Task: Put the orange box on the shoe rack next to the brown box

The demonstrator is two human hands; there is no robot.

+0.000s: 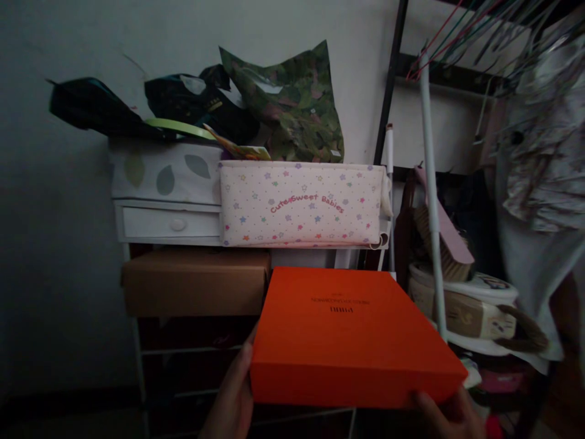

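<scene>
Dim rm, pale wall [68, 36], white drawers [169, 222]

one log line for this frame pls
left hand: grips orange box | right hand: grips orange box | behind: cardboard box, star-print bin

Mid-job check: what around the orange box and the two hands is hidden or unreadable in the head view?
Head view:
orange box: underside and contents hidden by its own lid; lid print too small and dim to read.
left hand: fingers hidden under the box, wrist cut off by the bottom edge.
right hand: mostly cut off by the bottom edge and the box corner.
shelves under the brown carton: too dark.
</scene>
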